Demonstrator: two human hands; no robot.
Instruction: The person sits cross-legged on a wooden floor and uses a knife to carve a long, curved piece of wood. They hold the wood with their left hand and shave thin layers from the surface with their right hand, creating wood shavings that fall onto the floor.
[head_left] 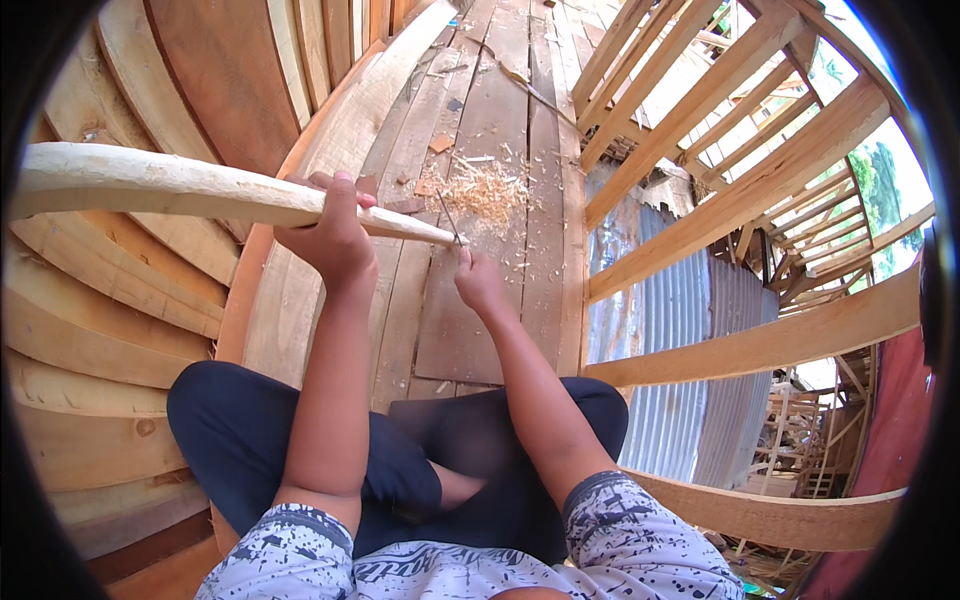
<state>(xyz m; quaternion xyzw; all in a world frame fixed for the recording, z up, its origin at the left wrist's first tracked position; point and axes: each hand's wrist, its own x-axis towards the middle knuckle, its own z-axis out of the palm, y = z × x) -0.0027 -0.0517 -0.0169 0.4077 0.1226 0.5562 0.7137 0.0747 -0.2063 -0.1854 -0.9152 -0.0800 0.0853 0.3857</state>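
Observation:
A long pale wooden pole (170,182), peeled and whittled, reaches in from the left and narrows to a tip beside my right hand. My left hand (338,232) is closed around it, thumb on top, a short way back from the thin end. At the tip, my right hand (480,280) is closed on a knife (447,212). Its narrow dark blade points up and away, crossing the pole's end; its handle is hidden in my fingers. Just beyond the tip, a heap of wood shavings (485,192) lies on the plank floor (480,335).
Upright boards (110,330) wall the left side. On the right runs a slatted wooden railing (740,360), with corrugated metal sheets (645,340) beyond it. Small wood offcuts (441,144) and a long thin strip (530,88) lie farther along the floor. My crossed legs (240,420) are close below.

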